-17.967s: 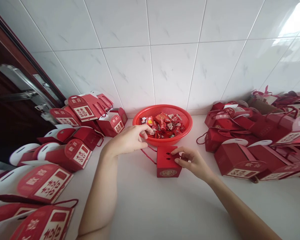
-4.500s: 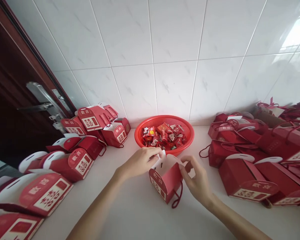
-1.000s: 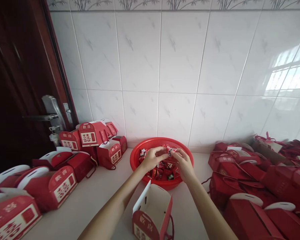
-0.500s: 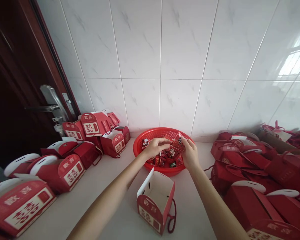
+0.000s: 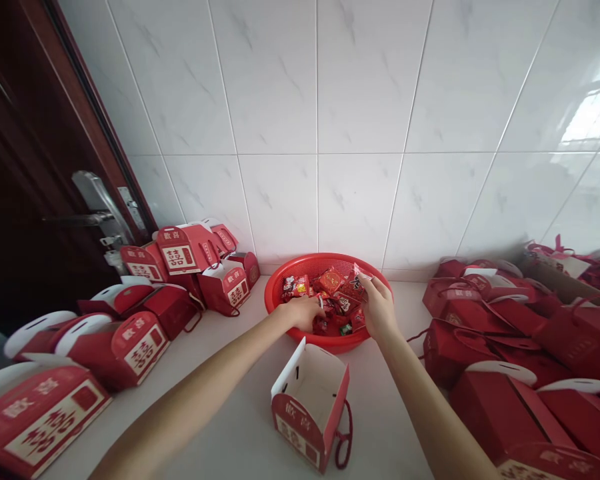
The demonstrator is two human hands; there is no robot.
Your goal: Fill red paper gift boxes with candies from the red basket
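Observation:
My right hand [image 5: 379, 307] pinches a red-wrapped candy packet [image 5: 356, 283] over the right side of a red plastic basket [image 5: 325, 344]. My left hand [image 5: 303, 313] is down inside the basket at its front left, fingers bent closed among wrapped candies [image 5: 331, 281]. What those fingertips grip is hidden. Several candies in mostly red wrappers lie in the basket. Just in front of it stands an open red and white gift box [image 5: 314, 383], its inside bare, with a dark red cord handle [image 5: 346, 437] hanging at its right side.
More red gift boxes [image 5: 140, 347] stand at the left, some stacked near the wall. Another crowd of red boxes [image 5: 500, 333] fills the right side. White wall tiles [image 5: 360, 207] rise behind the basket, and a dark door [image 5: 35, 133] is at far left.
My left hand has moved down and slightly left, away from the packet and in among the candies. My right hand stays nearly in place with the packet. The view has shifted a little.

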